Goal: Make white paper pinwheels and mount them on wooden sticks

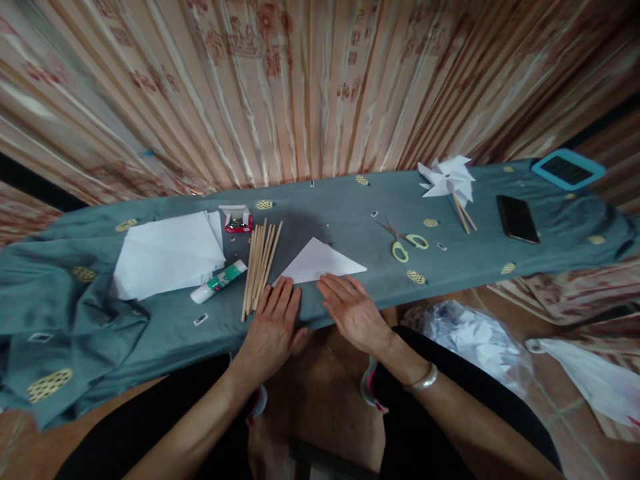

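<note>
A white sheet of paper folded into a triangle (320, 259) lies on the cloth in front of me, its long edge towards me. My left hand (273, 327) lies with fingers outstretched at the left end of that edge. My right hand (353, 312) is flat, its fingertips on the edge right of the middle. Just left of the paper is a bundle of wooden sticks (260, 263). A glue stick (219, 281) lies beyond them. To the right are scissors (400, 239) with yellow-green handles, their blades apart.
A paper stack (167, 253) and a small red box of metal pins (237, 219) are on the left. White paper pinwheels (450, 180) on sticks, a dark phone (518, 219) and a blue-framed device (569, 169) are on the right. A plastic bag of paper (470, 340) sits on the floor.
</note>
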`<state>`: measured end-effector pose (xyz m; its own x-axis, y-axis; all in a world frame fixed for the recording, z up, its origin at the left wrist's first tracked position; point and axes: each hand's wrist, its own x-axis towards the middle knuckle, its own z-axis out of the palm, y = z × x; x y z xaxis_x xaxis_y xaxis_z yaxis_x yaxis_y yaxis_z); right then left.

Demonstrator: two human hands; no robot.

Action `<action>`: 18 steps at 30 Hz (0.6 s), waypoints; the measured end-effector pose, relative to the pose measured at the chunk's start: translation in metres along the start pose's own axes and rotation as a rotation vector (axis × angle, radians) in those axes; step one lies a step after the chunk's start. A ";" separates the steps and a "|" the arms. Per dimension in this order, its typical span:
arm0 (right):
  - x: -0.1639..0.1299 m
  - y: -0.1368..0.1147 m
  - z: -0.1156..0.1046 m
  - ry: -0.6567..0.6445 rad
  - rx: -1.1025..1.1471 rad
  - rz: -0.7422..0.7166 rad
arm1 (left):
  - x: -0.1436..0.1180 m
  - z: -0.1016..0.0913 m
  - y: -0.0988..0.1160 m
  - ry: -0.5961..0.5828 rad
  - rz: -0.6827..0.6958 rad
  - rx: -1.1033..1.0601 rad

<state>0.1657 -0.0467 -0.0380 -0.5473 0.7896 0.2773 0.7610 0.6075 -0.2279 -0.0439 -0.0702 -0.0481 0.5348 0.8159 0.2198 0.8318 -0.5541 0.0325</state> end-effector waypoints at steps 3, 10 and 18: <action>-0.016 0.027 -0.010 0.063 -0.098 0.127 | 0.000 -0.002 0.000 -0.009 -0.006 -0.012; -0.011 0.060 -0.014 0.213 0.002 0.285 | 0.003 -0.002 0.003 0.011 -0.031 -0.012; 0.016 0.057 -0.010 0.223 0.216 0.431 | 0.010 -0.002 0.004 0.029 -0.042 -0.050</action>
<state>0.2042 -0.0005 -0.0371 -0.0958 0.9484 0.3024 0.7987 0.2546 -0.5452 -0.0352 -0.0644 -0.0432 0.4948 0.8337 0.2453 0.8444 -0.5279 0.0912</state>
